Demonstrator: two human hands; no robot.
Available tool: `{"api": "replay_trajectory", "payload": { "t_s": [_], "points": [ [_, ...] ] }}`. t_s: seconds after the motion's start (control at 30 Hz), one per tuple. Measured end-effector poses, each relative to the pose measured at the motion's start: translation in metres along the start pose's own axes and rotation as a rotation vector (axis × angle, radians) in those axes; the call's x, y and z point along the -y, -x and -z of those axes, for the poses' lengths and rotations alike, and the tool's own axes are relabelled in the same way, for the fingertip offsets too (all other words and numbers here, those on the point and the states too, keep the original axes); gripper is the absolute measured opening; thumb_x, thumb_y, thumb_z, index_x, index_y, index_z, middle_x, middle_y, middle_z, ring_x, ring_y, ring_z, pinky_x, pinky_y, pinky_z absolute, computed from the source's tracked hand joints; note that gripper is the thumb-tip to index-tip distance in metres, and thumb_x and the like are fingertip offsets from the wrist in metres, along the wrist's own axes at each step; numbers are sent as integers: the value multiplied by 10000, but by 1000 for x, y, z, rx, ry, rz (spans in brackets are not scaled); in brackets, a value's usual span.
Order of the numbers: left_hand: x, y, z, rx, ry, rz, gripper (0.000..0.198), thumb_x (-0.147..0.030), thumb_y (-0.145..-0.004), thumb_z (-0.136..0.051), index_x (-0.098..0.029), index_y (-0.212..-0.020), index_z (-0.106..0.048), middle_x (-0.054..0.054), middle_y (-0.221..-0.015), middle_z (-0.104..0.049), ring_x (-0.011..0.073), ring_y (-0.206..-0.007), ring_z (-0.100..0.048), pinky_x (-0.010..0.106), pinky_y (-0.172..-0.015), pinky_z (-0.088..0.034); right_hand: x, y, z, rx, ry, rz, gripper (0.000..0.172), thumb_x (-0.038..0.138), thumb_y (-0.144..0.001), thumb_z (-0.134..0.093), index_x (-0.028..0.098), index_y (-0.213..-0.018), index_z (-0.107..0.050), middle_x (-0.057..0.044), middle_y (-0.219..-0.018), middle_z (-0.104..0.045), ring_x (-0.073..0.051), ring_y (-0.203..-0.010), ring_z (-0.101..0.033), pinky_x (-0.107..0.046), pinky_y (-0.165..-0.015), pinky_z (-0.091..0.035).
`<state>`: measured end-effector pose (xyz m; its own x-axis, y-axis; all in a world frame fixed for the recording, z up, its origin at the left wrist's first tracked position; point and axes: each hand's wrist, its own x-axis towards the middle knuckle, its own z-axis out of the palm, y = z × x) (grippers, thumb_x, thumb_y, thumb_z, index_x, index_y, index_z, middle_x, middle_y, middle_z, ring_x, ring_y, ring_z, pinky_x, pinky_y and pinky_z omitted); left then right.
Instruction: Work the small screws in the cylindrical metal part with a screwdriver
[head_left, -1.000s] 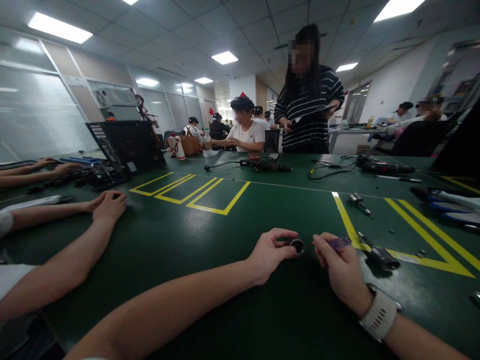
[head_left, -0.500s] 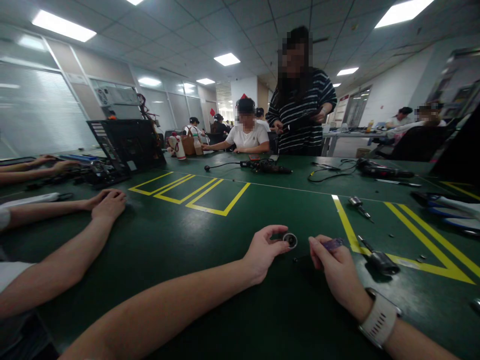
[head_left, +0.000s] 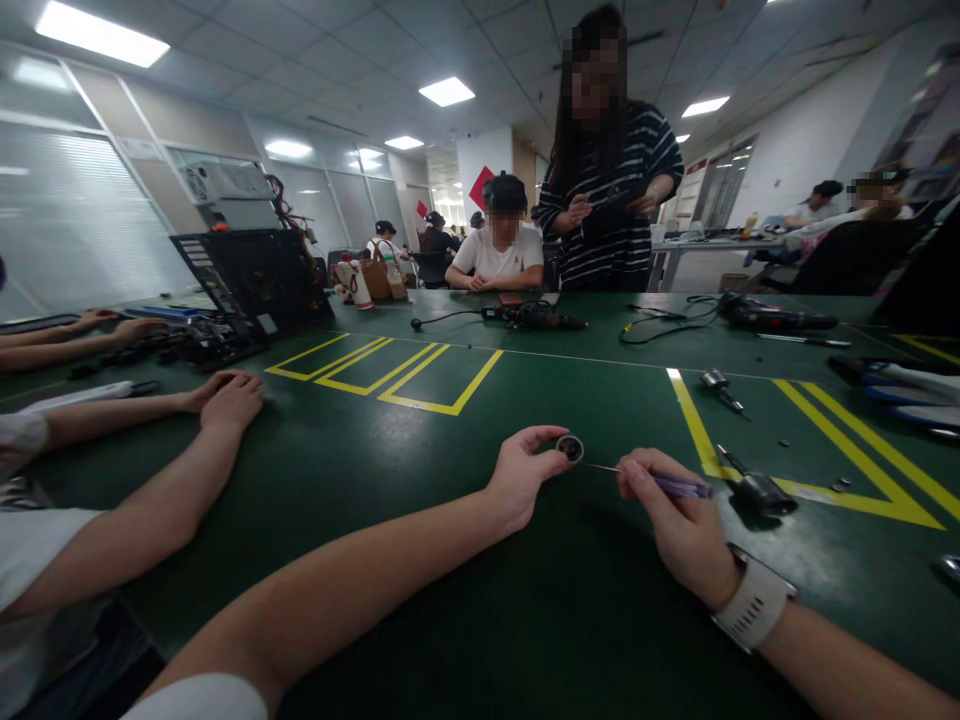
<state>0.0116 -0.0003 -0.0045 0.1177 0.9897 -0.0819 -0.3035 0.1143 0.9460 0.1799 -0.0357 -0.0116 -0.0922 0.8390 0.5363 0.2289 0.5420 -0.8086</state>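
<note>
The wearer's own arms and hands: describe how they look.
The bare left hand wears no glove; a white fabric sleeve shows higher up that arm. The bare right hand is also gloveless, with a pale grey, slotted watch band around its wrist. No sleeve shows on the right forearm.

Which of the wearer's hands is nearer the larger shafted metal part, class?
Right. The right hand is just left of the metal part; the left hand, farther left.

A green table bears yellow tape, a black corded tool and a shafted metal cylinder
</note>
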Motion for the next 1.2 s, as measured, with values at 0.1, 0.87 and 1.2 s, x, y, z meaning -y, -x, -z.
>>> {"api": "replay_trajectory", "payload": {
  "t_s": [0.1, 0.87, 1.2],
  "points": [
    [-3, 2, -2, -15, 1, 8, 305, 20, -648, -650, -115, -919, -612, 97, -1039, -615, 203, -968, -605, 400, -919, -485, 3, 0, 0, 7, -3, 19, 255, 325, -892, -444, 209, -684, -533, 3, -630, -496, -157, -617, -481, -293, -585, -379],
    [3, 2, 1, 61, -86, -42, 308, -23, -658, -652, -132, -944, -623, 82, -994, -638, 184, -929, -611, 403, -893, -485, 13, -6, -3, 127, 88, 28, 226, 327, -876, -458, 201, -729, -575, -7, -674, -564, -155, -616, -535, -274, -557, -416],
    [3, 2, -1, 25, -74, -51, 268, -79, -640, -692, -124, -893, -620, 85, -980, -627, 184, -865, -622, 411, -851, -500, 13, -5, -3, 109, 116, 45, 233, 331, -866, -462, 203, -700, -563, -3, -642, -544, -154, -586, -519, -273, -531, -401]
  ]
}}
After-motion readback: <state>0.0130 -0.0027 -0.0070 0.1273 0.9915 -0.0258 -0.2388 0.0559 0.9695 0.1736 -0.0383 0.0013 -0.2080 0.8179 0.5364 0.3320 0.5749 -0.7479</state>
